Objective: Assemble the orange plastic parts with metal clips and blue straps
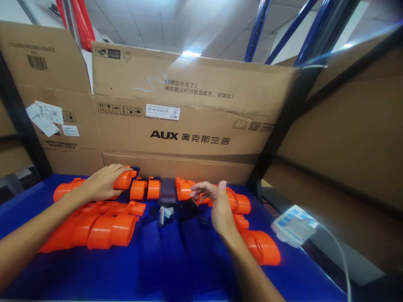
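Note:
My left hand [105, 182] is wrapped around an orange plastic ring [122, 180] at the back left, with a dark piece at its far end. Beneath that forearm lies a row of larger orange plastic rings [111, 230]. On the right, my right hand [217, 205] is held with thumb up and fingers apart, reaching left above black straps [189, 208]. Nothing shows in its grasp, though the fingertips are close to the orange rings behind. Dark blue fabric strips [176, 247] lie between my arms, with a small white tag [166, 213] at their far end.
More orange rings [261, 247] lie to the right of my right forearm. A white power strip [294, 226] with a cable sits at the right edge of the blue table surface [103, 277]. Behind stands a cardboard panel [189, 147], flanked by black frame posts [277, 130].

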A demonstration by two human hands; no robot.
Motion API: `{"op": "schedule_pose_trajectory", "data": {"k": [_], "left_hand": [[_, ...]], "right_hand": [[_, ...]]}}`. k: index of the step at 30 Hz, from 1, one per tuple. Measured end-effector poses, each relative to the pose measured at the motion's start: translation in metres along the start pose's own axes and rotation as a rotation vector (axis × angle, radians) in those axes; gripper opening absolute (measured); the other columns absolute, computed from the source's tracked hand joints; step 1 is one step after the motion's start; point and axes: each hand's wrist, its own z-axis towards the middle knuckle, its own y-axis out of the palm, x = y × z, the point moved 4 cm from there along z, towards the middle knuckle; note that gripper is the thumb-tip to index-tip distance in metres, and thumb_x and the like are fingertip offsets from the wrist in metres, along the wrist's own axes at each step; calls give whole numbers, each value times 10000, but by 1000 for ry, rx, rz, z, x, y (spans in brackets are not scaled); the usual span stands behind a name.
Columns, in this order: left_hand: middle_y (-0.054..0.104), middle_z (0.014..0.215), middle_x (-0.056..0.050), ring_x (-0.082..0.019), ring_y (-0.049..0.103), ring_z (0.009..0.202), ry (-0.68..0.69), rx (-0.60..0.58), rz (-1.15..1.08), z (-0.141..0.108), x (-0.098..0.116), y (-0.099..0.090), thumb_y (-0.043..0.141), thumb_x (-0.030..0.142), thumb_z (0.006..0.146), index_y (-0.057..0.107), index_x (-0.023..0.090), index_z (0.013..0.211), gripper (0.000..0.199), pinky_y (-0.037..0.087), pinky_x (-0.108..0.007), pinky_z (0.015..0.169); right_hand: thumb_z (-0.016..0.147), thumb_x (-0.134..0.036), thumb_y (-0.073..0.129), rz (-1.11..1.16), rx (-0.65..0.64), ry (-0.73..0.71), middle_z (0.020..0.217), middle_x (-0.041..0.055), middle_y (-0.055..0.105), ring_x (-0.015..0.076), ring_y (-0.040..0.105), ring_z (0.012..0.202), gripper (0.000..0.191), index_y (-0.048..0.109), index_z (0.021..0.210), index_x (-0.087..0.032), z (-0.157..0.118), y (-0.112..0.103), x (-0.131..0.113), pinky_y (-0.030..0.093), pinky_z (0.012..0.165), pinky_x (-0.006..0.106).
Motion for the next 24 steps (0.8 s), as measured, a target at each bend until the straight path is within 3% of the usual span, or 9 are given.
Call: {"op": "schedule_pose_trajectory", "data": {"k": [5,19,24], "left_hand": [[619,1350,-103,-331,584,1234,-43,-70,-5,1,-5,11,688,364,737,485,257,1409,711,447,-449,1053],[592,1327,-149,-365,583,1232,-84,-59,-94,4,-16,25,721,585,751,474,214,1396,784,459,-460,1030],[570,1351,-144,-344,558,1266,10,-116,-126,3,-12,27,727,553,765,456,214,1418,783,429,-433,1072]], "right_hand": [[1010,-686,37,-45,-13,-17,784,78,720,222,633,756,869,748,887,-201,-2,2,-2,446,691,346],[1029,-662,73,-36,-35,8,777,70,721,216,637,744,821,743,896,-205,-2,5,6,445,674,341],[1002,-715,89,-59,-65,9,788,78,727,223,652,769,842,746,890,-201,-2,7,4,457,670,342]]}}
